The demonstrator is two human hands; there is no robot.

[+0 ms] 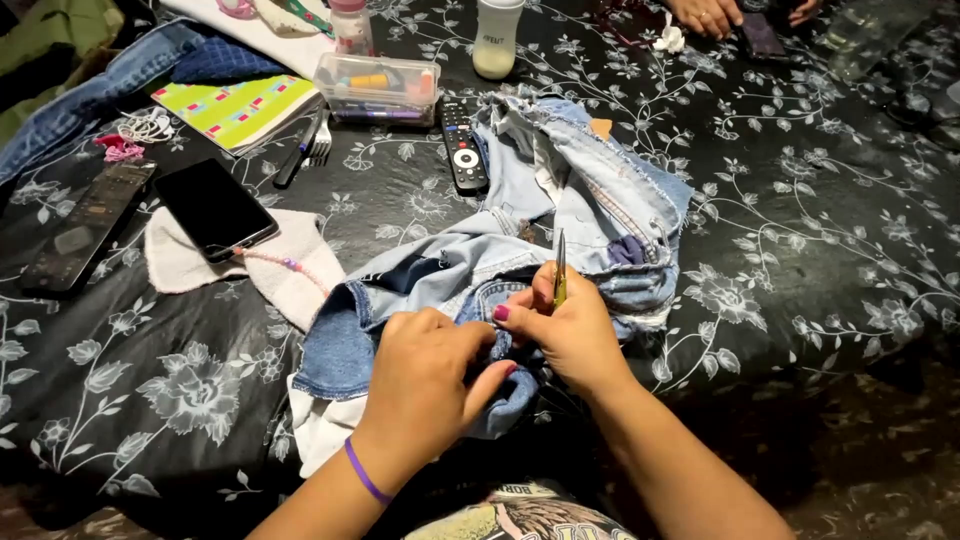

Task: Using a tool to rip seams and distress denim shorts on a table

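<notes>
- Fingers (478, 352) of the left hand (430, 385) pinch a fold of blue denim garment (590, 215), low in the frame's centre.
- The right hand (570, 330) is closed around a thin yellowish tool (560, 268), held upright, touching the denim.
- The denim lies bunched on a black floral tablecloth (800, 250).
- A remote control (462, 145) lies just above; a phone (213, 207) lies at left.

Our left hand (425, 375) covered the patch of denim garment (560, 215) we pinched, so we could not tell the seam beneath it. The thin tool (560, 268) in our right hand (570, 330) showed only its blades; its handle was hidden in our grip. Another person's hands (712, 14) were cut off by the top edge. The clear box's (377, 88) contents were too small to make out.
</notes>
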